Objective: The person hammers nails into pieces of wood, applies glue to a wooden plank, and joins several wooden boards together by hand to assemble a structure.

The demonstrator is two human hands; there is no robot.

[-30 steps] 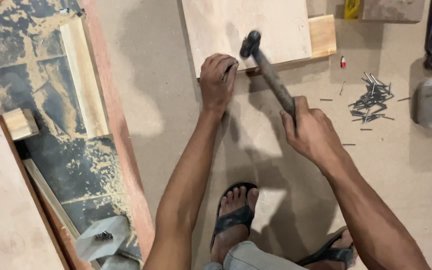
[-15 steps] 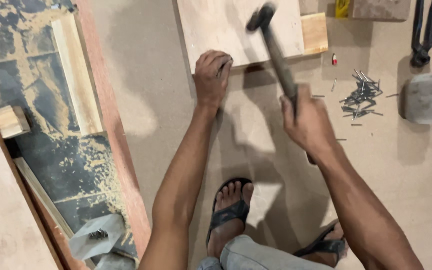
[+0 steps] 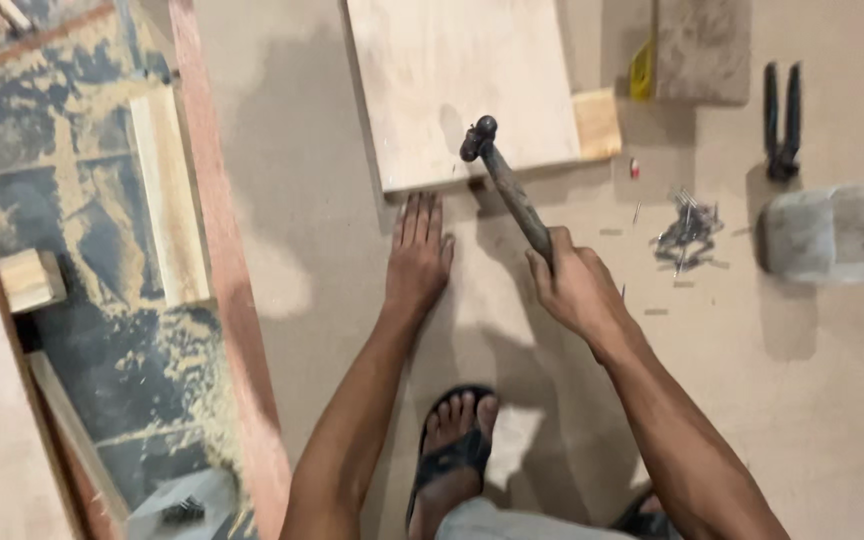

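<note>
My left hand [image 3: 418,255] lies flat and empty on the floor, bracing the plywood board [image 3: 462,85]; my right hand [image 3: 574,285] is clenched on the hammer [image 3: 505,180], head over the board's near edge.

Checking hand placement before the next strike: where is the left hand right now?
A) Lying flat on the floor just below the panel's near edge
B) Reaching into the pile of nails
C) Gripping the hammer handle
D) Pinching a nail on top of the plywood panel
A: the left hand lies flat, fingers extended, on the floor below the plywood panel, while the right hand grips the hammer.
</note>
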